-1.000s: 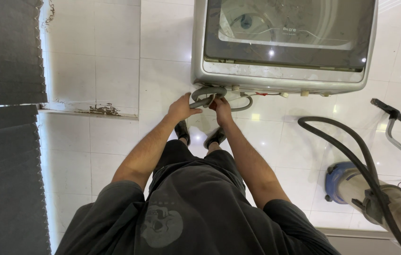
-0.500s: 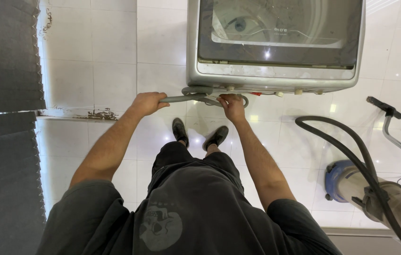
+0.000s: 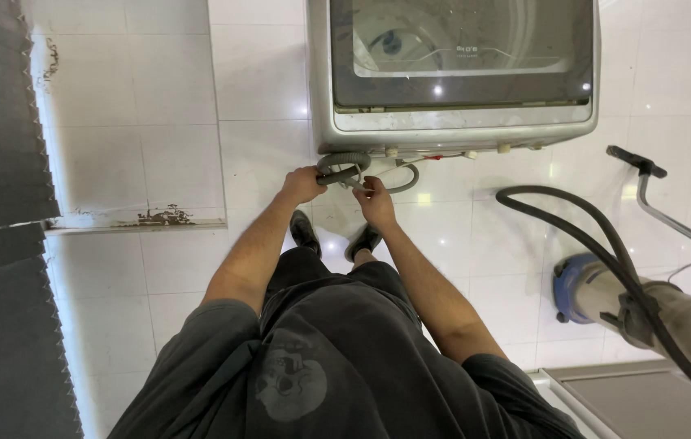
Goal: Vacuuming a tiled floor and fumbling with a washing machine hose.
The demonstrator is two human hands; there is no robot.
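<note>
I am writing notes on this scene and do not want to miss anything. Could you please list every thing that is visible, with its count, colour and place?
Washing machine: one, grey with dark glass lid, top centre on the floor.
Drain hose: one, grey, ribbed, looped at the machine's front edge, held by both hands.
Vacuum cleaner: one, blue and grey body, right side.
Vacuum hose: one, black, curving from the vacuum cleaner.
Metal wand: one, silver with black end, far right.
Floor tiles: many, white, glossy.
Shoes: two, black, below the hands.
Left hand: one, gripping the hose.
Right hand: one, gripping the hose.
</note>
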